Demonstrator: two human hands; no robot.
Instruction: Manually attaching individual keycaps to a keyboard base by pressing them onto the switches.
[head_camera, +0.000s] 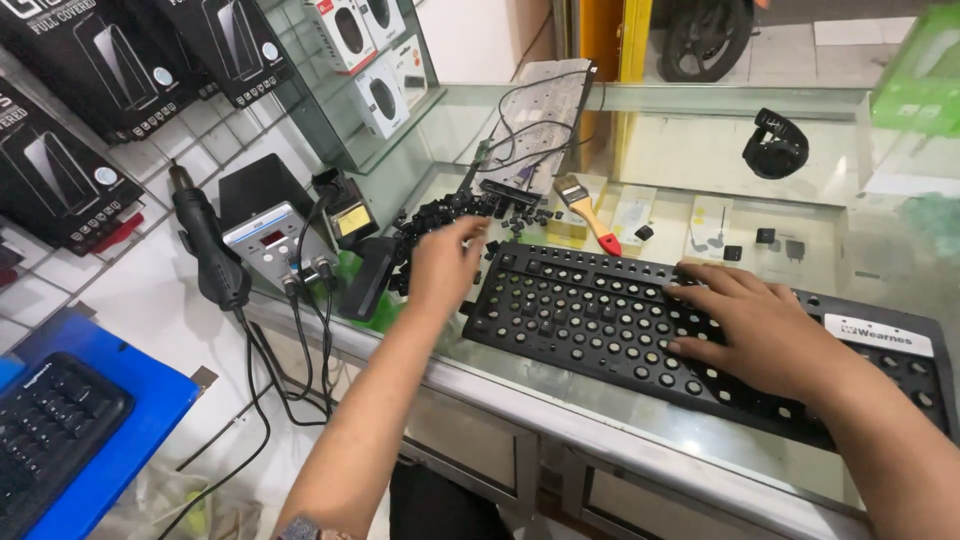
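Head view, looking down on the glass counter (640, 425). Centre frame lies a black keyboard (600, 330) with its caps off, rows of bare round switch posts showing. The right hand (765, 330) presses flat on its right half, fingers spread apart and holding nothing. The left hand (445, 262) reaches to the keyboard's upper left corner, fingers curled loosely at a heap of black keycaps (450, 212); whether they pinch one, I cannot tell. A paintbrush (585, 210) lies just behind the keyboard. A hot-air station (275, 240) stands at the left.
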